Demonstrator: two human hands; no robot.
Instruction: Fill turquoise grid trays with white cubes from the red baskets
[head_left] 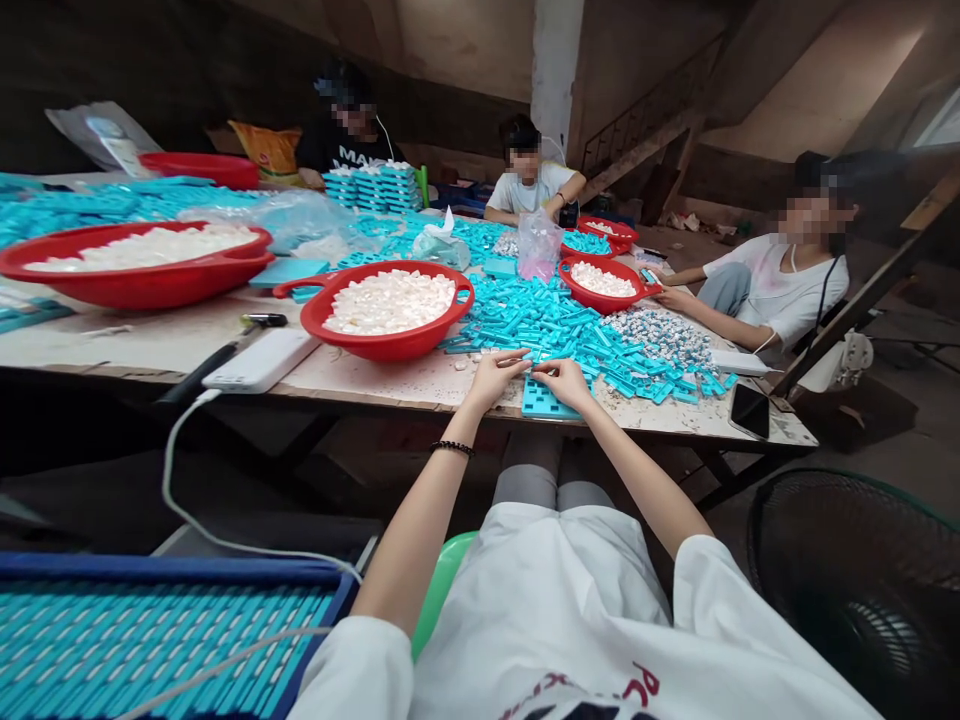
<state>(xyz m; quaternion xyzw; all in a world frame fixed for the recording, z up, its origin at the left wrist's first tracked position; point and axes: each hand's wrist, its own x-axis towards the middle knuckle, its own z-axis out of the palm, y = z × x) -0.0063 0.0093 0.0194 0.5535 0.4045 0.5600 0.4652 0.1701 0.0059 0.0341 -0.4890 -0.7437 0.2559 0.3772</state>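
Turquoise, the tray [551,402] lies at the near edge of the tabletop [135,355], directly under the fingers, with dark squares on its face. The left hand [497,381] has its fingers [514,356] bent and close together at the tray's far edge; the right hand [565,384] meets it there, fingers curled and nearly pinched. Whether either hand has hold of a small piece, I cannot tell.

Just beyond the fingers spread blue strips [525,318], and to their right lie blue-and-white bits [660,335]. Near, left of the fingers, sits a red bowl [375,343] of white pieces [390,300]; farther left are a white box [262,360] with a cable [164,470], and a 2nd bowl [150,288]. Well right of the fingers lies a phone [750,411]. Beyond the fingers, 3 co-workers [502,195] are at the tabletop.
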